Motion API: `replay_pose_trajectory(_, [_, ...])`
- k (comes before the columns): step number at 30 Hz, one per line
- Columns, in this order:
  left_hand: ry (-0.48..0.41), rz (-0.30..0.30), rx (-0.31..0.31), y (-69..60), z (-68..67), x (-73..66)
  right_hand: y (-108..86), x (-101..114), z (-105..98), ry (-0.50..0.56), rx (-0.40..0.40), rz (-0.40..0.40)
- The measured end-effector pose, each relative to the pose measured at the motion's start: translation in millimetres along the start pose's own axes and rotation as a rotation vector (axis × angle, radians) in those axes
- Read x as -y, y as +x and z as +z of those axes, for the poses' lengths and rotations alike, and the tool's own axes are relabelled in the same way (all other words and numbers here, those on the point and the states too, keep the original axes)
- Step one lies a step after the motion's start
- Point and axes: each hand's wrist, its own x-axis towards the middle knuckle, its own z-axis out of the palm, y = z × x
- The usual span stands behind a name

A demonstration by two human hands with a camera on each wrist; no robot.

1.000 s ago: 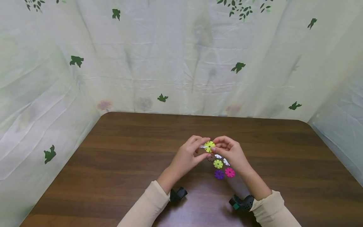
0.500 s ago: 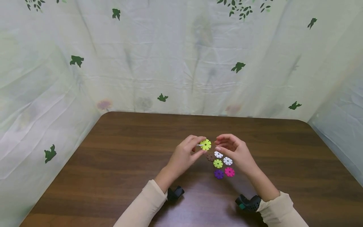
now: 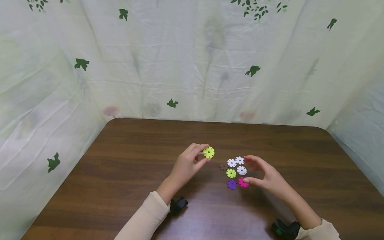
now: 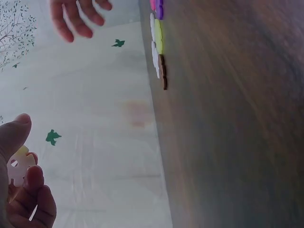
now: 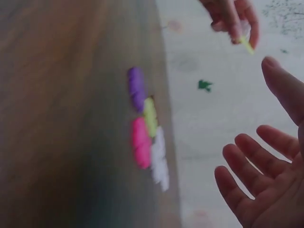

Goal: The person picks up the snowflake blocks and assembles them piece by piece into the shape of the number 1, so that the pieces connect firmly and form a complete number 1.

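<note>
Between its thumb and fingers my left hand (image 3: 184, 168) pinches a yellow-green notched disc (image 3: 209, 152) with a white piece (image 4: 21, 172) joined to it, above the table. My right hand (image 3: 270, 176) is spread with nothing in it, just right of a group of flat discs. In that group are white discs (image 3: 241, 170), a yellow-green disc (image 3: 231, 173), a purple disc (image 3: 232, 184), a pink disc (image 3: 242, 182) partly behind the right thumb, and a brown disc (image 3: 223, 166). The right wrist view shows the right fingers (image 5: 259, 161) apart and empty.
The discs lie on a brown wooden table (image 3: 135, 150). Behind it and at both sides hangs a pale curtain (image 3: 186, 60) with green bird shapes. A dark wrist device (image 3: 179, 205) is on the left wrist, another (image 3: 286, 229) on the right.
The right hand has let go of the yellow-green disc and moved right and nearer. The left hand has shifted left with the joined pieces. A third white disc now shows in the group.
</note>
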Motion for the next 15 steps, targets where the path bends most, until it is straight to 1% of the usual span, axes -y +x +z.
replay_pose_trajectory(3, [-0.002,0.001,-0.008,-1.0,0.3,2.1,-7.9,-9.4,1.3,-0.015,0.02,0.029])
replay_pose_trajectory(8, [0.0,0.005,-0.016,-0.9,-0.4,4.0,-15.6,-23.9,4.3,-0.024,0.046,0.107])
replay_pose_trajectory(11, [0.002,0.003,-0.019,-1.2,-0.9,5.1,-17.6,-34.8,7.8,-0.053,0.053,0.098])
replay_pose_trajectory(15, [0.0,-0.001,-0.019,-1.8,-1.7,5.6,-18.8,-46.4,13.9,-0.109,0.057,0.045])
